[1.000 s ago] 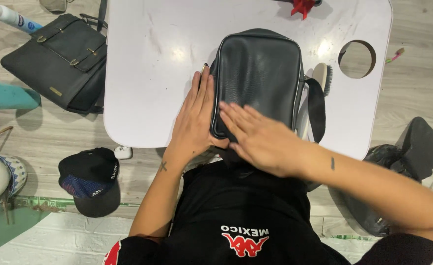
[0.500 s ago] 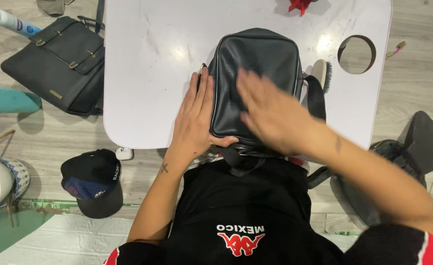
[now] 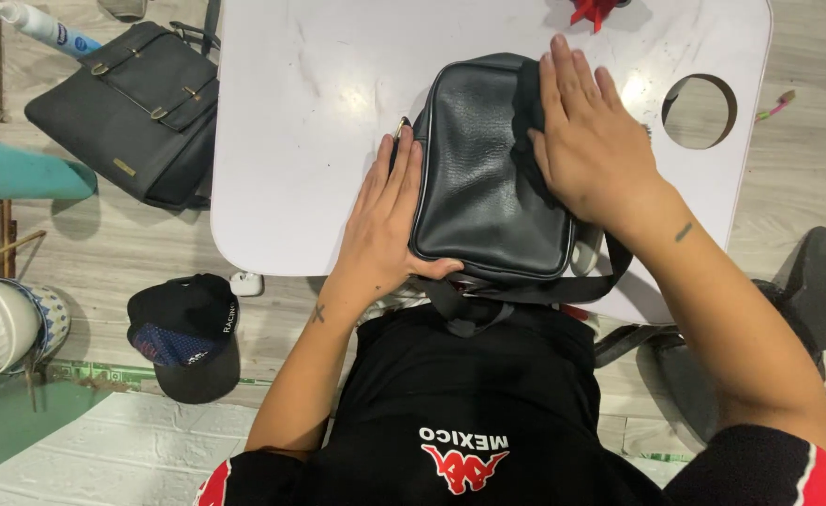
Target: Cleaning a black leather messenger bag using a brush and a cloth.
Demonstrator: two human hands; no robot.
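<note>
Your left hand [image 3: 387,220] lies flat, fingers together, along the left edge of the black leather bag [image 3: 488,173] on the white bench [image 3: 291,141]. Your right hand [image 3: 589,141], fingers slightly spread, presses a dark cloth [image 3: 527,112] onto the bag's upper right.

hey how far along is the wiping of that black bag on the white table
Under way. The left hand braces the black bag along its left edge on the white table. The right hand presses a dark cloth on the bag's upper right corner. Nothing shows which parts are already wiped. The strap hanging off the near edge is untouched.
</note>
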